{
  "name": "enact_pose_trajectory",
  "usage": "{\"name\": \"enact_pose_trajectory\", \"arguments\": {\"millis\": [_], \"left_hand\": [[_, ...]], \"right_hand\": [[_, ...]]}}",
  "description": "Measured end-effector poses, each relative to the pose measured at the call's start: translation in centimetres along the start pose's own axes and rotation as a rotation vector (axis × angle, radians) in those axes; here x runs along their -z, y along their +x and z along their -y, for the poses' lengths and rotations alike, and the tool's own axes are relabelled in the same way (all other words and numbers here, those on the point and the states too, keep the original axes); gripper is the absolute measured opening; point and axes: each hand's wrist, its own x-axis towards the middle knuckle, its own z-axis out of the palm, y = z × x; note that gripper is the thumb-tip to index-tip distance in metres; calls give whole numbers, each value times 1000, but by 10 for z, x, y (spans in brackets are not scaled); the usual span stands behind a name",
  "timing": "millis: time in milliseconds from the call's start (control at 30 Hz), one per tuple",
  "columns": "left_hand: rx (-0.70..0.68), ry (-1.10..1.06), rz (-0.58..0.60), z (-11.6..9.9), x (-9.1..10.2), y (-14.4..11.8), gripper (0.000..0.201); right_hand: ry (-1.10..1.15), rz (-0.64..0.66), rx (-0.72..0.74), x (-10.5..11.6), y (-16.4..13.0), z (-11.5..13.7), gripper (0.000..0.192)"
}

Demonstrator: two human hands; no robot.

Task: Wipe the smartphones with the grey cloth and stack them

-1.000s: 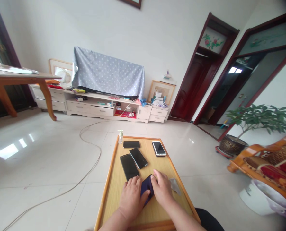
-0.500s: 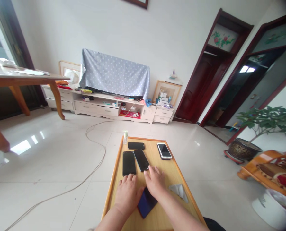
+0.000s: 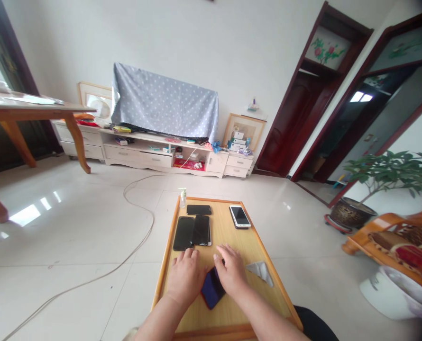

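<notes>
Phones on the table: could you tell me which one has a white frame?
The phone lying alone near the table's far right corner. Its frame is white; the three at far left are black, and the one under both hands is dark blue.

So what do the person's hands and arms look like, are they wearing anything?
Both arms are bare right up to the picture's bottom edge, with no sleeves showing. The left hand and the right hand wear no gloves, and no rings, watch or bracelets can be seen. The fingers look short and rounded.
</notes>
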Motion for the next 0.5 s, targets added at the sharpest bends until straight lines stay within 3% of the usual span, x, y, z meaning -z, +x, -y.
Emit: {"name": "enact_pose_trajectory", "arguments": {"millis": [200, 333, 500], "left_hand": [[-39, -22, 22, -5, -3, -5, 39], [-75, -50, 88, -15, -5, -14, 52], [-103, -19, 193, -29, -5, -28, 82]], "right_hand": [[34, -186, -94, 27, -16, -62, 43], [-98, -261, -290, 58, -29, -101, 44], [-194, -205, -462, 73, -45, -121, 42]]}}
